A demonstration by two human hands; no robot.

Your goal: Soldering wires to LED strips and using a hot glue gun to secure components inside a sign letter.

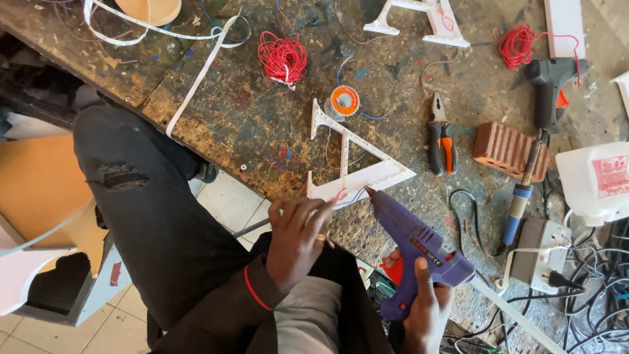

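Note:
A white letter-shaped frame (354, 160) lies flat on the paint-stained workbench (249, 111), with thin red and blue wires at its near corner. My left hand (298, 236) presses on that near corner, fingers curled over its edge. My right hand (422, 308) grips a purple glue gun (416, 252) by the handle. The gun's nozzle points up-left and touches the frame's near edge beside the wires.
On the bench lie a red wire coil (283, 59), an orange solder spool (344, 99), orange-handled pliers (441, 139), a brick (510, 151), a soldering iron (524, 187), a black glue gun (550, 85), a white jug (596, 180) and a power strip (540, 255). My dark-trousered knee (151, 196) is at left.

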